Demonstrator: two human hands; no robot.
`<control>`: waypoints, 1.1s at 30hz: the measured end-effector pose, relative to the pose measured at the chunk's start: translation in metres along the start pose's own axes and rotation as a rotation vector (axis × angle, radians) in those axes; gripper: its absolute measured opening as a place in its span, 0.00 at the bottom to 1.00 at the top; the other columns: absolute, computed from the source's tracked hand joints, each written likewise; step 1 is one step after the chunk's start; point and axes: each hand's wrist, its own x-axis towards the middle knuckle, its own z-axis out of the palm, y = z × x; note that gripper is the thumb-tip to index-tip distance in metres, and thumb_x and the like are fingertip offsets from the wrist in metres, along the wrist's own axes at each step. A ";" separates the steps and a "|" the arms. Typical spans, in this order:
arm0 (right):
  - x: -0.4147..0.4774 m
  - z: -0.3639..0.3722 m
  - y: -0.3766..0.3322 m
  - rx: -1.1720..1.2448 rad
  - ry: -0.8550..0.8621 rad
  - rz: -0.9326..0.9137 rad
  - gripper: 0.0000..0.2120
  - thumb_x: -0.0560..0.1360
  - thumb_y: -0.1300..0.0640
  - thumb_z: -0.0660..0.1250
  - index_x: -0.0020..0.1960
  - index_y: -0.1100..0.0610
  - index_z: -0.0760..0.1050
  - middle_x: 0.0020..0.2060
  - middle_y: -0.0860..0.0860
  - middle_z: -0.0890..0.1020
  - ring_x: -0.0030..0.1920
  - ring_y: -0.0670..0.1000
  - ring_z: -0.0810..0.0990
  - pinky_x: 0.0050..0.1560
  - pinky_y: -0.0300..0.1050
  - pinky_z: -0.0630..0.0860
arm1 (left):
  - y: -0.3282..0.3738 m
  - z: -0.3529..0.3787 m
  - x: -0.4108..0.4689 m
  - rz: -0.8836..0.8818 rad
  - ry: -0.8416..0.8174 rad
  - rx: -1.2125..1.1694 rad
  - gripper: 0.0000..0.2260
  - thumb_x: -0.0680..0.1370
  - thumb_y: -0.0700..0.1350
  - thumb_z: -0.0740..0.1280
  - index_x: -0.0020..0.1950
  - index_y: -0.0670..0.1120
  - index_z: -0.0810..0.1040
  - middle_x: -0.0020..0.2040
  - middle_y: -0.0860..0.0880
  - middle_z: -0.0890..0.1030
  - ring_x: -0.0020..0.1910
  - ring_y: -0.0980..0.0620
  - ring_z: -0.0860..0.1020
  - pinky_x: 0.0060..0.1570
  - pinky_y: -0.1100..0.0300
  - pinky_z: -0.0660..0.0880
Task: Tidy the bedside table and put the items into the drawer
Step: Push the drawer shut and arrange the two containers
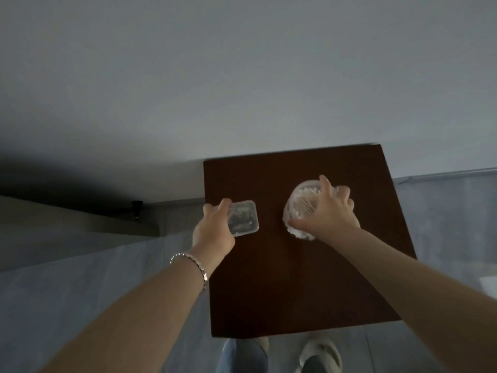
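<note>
A: In the head view, what do you see in the middle?

B: A dark brown table [295, 286] fills the lower centre and right of the frame. Its far edge stands against a pale wall [242, 76].

A: And where are the hands?

B: Both reach over the far half of the table. The left hand [215, 230] is at the left edge of the table. It grasps a small square box [244, 218] of clear plastic, with the fingers wrapped round the left side of the box. Something dark lies inside, but it is too blurred to name.

A: Does the box rest on the table?

B: I cannot tell if it touches the top or is a little lifted.

A: And the other hand?

B: The right hand [328, 214], right of centre, grips a round clear tub [300, 205]. The thumb is below the tub and the fingers curl over its far side. The tub is tilted, and thin white sticks show inside it. The box and the tub are apart, with bare table between them.

A: Anything else?

B: A silver bracelet [192, 265] sits on the left wrist. At the bottom edge, on the grey floor [80, 278], a pale slipper [320, 354] shows below the table.
</note>
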 end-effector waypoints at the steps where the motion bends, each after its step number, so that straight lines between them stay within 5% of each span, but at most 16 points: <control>1: 0.007 0.000 -0.010 0.000 0.015 -0.030 0.55 0.61 0.43 0.76 0.74 0.47 0.43 0.69 0.56 0.54 0.68 0.60 0.58 0.63 0.59 0.68 | -0.002 -0.006 0.009 0.023 0.010 0.004 0.29 0.71 0.36 0.68 0.67 0.54 0.62 0.58 0.47 0.66 0.40 0.51 0.75 0.36 0.60 0.77; 5: 0.036 0.011 -0.045 0.048 0.046 -0.123 0.56 0.60 0.41 0.76 0.75 0.48 0.43 0.69 0.55 0.53 0.69 0.59 0.57 0.65 0.59 0.67 | -0.008 -0.024 0.048 0.034 0.059 -0.121 0.31 0.73 0.37 0.68 0.70 0.55 0.60 0.58 0.46 0.68 0.41 0.51 0.74 0.36 0.61 0.74; 8: 0.048 0.014 -0.062 0.370 0.009 -0.163 0.55 0.63 0.42 0.75 0.75 0.49 0.42 0.72 0.53 0.50 0.71 0.56 0.55 0.65 0.53 0.64 | -0.011 -0.032 0.065 0.025 0.132 -0.364 0.33 0.74 0.37 0.67 0.74 0.53 0.56 0.60 0.47 0.72 0.49 0.51 0.77 0.38 0.63 0.76; 11: 0.055 0.022 -0.057 0.723 0.001 -0.008 0.47 0.67 0.40 0.71 0.75 0.48 0.46 0.73 0.54 0.53 0.69 0.57 0.64 0.57 0.48 0.68 | -0.006 -0.035 0.064 -0.203 0.125 -0.770 0.34 0.76 0.42 0.66 0.76 0.51 0.50 0.71 0.46 0.66 0.65 0.47 0.71 0.56 0.56 0.71; 13: 0.059 0.033 -0.050 0.803 -0.065 0.048 0.44 0.65 0.37 0.69 0.74 0.44 0.52 0.69 0.52 0.65 0.63 0.55 0.71 0.59 0.53 0.72 | -0.005 -0.031 0.065 -0.297 0.099 -0.822 0.33 0.77 0.49 0.66 0.76 0.49 0.51 0.73 0.47 0.64 0.68 0.46 0.67 0.61 0.54 0.67; 17: 0.063 0.047 -0.047 0.994 -0.086 0.061 0.33 0.70 0.46 0.70 0.70 0.41 0.57 0.54 0.40 0.73 0.53 0.45 0.75 0.54 0.50 0.77 | -0.003 -0.021 0.073 -0.246 0.134 -0.733 0.24 0.76 0.54 0.64 0.70 0.47 0.64 0.58 0.51 0.76 0.46 0.57 0.75 0.36 0.69 0.68; 19: 0.065 0.051 -0.048 1.031 -0.071 0.071 0.33 0.69 0.46 0.71 0.69 0.40 0.58 0.53 0.39 0.73 0.57 0.46 0.74 0.58 0.53 0.75 | 0.001 -0.018 0.076 -0.289 0.201 -0.791 0.21 0.77 0.53 0.63 0.67 0.47 0.66 0.53 0.53 0.75 0.45 0.56 0.73 0.34 0.67 0.66; 23: 0.070 0.054 -0.051 1.023 -0.076 0.054 0.36 0.65 0.42 0.72 0.68 0.39 0.59 0.60 0.44 0.73 0.60 0.49 0.73 0.60 0.56 0.74 | 0.013 -0.017 0.088 -0.370 0.326 -0.936 0.23 0.77 0.54 0.64 0.69 0.49 0.64 0.52 0.53 0.72 0.50 0.53 0.72 0.49 0.59 0.70; 26: 0.075 0.053 -0.055 1.024 -0.091 0.030 0.37 0.66 0.43 0.72 0.70 0.40 0.58 0.62 0.46 0.72 0.61 0.49 0.73 0.61 0.55 0.73 | 0.019 -0.020 0.098 -0.378 0.388 -0.976 0.23 0.77 0.53 0.64 0.69 0.48 0.64 0.53 0.54 0.71 0.52 0.55 0.70 0.53 0.62 0.67; 33: 0.080 0.049 -0.063 0.844 -0.140 0.035 0.42 0.68 0.38 0.67 0.74 0.43 0.48 0.69 0.51 0.65 0.65 0.55 0.69 0.63 0.57 0.71 | 0.012 -0.028 0.105 -0.367 0.283 -0.858 0.26 0.76 0.54 0.65 0.71 0.47 0.62 0.62 0.49 0.73 0.56 0.52 0.71 0.54 0.63 0.65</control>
